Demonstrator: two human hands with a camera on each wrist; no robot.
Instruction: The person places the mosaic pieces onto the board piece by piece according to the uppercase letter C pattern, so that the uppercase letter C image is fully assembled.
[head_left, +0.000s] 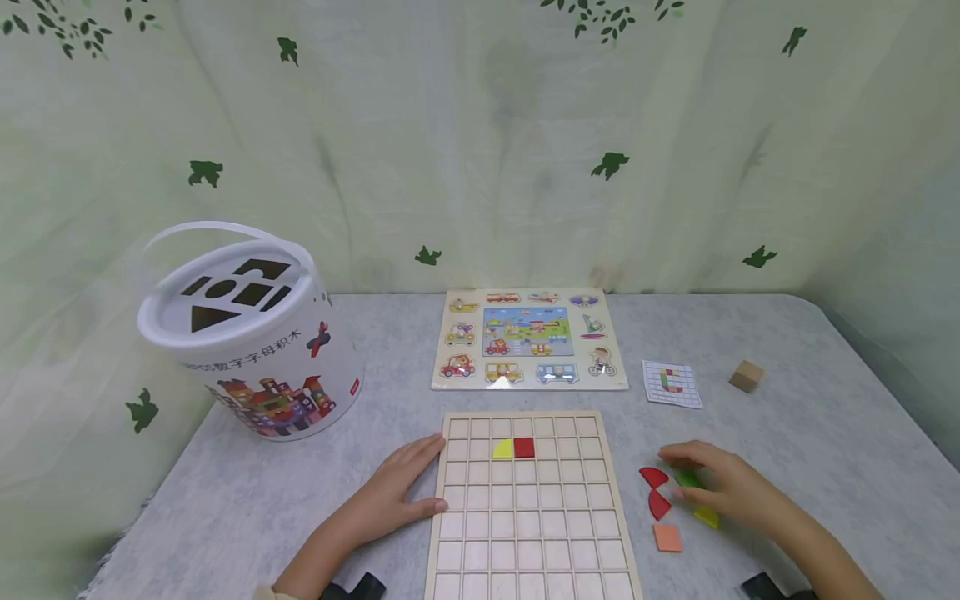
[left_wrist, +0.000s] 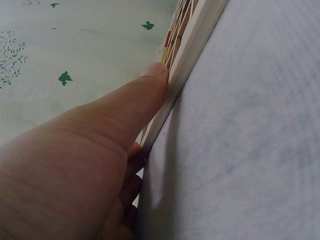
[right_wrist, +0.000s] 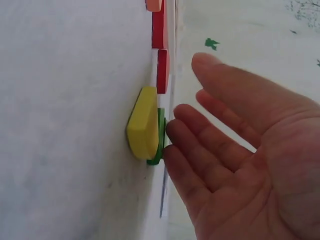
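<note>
A wooden grid board (head_left: 527,527) lies flat on the table, with a yellow quarter-round tile (head_left: 502,449) and a red square tile (head_left: 524,447) side by side in its second row. My left hand (head_left: 386,492) rests at the board's left edge, thumb and fingers spread along it. To the right of the board my right hand (head_left: 712,479) hovers over loose tiles, fingers apart and nothing between them. Below it are a green tile (head_left: 687,478) and a yellow tile (right_wrist: 142,125), partly hidden. Two red quarter-round tiles (head_left: 659,504) and an orange square tile (head_left: 667,537) lie beside them.
A pattern card (head_left: 672,384) showing a small coloured figure lies beyond the tiles, with a wooden cube (head_left: 746,376) to its right. A vehicle puzzle board (head_left: 529,339) is at the back. On the left stands a white shape-sorter bucket (head_left: 255,350) with a handle.
</note>
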